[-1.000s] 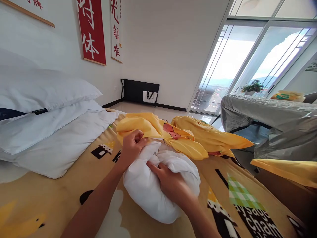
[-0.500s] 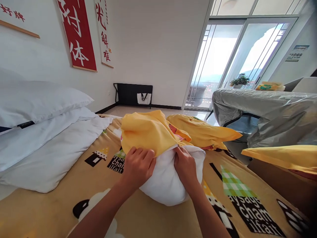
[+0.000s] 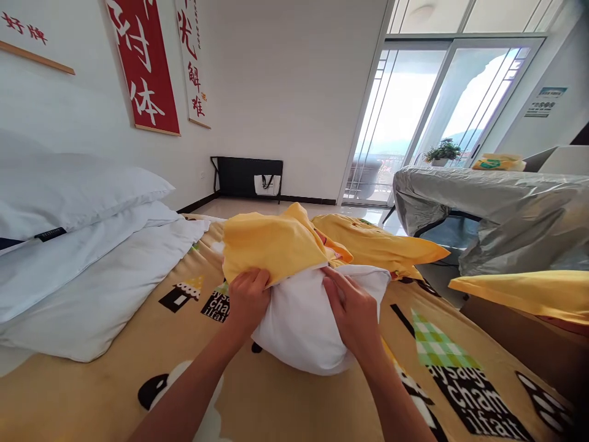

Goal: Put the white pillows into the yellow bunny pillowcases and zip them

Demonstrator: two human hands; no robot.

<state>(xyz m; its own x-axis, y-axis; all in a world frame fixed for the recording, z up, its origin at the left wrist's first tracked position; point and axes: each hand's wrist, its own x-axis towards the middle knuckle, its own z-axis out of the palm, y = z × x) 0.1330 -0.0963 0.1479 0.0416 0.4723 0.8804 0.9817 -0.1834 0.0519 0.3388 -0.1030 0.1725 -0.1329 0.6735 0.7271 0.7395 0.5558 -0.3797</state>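
Observation:
A white pillow (image 3: pixel 294 325) lies bunched on the yellow patterned blanket (image 3: pixel 285 399) in front of me, its far end partly inside a yellow pillowcase (image 3: pixel 271 242). My left hand (image 3: pixel 247 299) is closed on the open edge of the pillowcase at the pillow's left side. On top of the pillow's right side rests my right hand (image 3: pixel 353 309), its fingers curled and pressing into the white fabric by the pillowcase edge.
Two white pillows (image 3: pixel 69 196) and a folded white duvet (image 3: pixel 105 288) lie at the left. Another yellow pillowcase (image 3: pixel 381 245) sits behind. A grey-covered sofa (image 3: pixel 497 209) stands right, with yellow fabric (image 3: pixel 529 294) below it. A black rack (image 3: pixel 246 175) stands by the wall, glass doors (image 3: pixel 427 116) beyond.
Both hands shifted along the pillow; the right hand slid from the pillowcase edge onto the white pillow, and the pillow's right corner now sticks out further.

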